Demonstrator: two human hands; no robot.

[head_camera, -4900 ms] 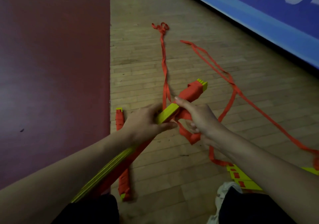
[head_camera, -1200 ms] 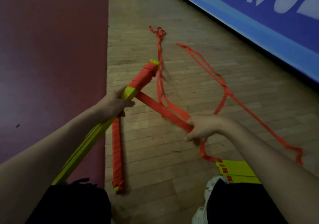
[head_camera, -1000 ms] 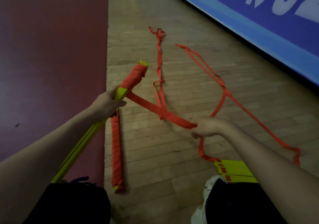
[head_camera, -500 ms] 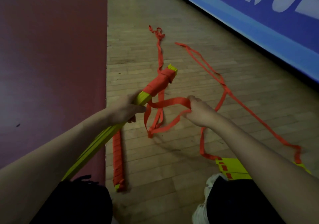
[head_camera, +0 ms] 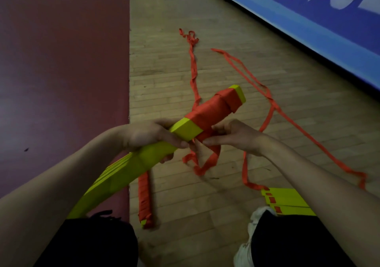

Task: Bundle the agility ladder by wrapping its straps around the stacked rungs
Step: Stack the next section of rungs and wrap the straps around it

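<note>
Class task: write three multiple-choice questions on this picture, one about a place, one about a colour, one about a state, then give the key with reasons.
1. Where does the finished bundle lie?
A) on a chair
B) on the wooden floor along the red mat's edge
C) in a bag

2. What colour are the stacked rungs in the left hand?
A) white
B) blue
C) yellow

3. How much of that stack has the orange strap covered?
A) only the far end
B) all
C) none

Key: B, it lies on boards beside the mat; C, bare rungs show yellow; A, wraps stop where the right hand pinches the strap.
</note>
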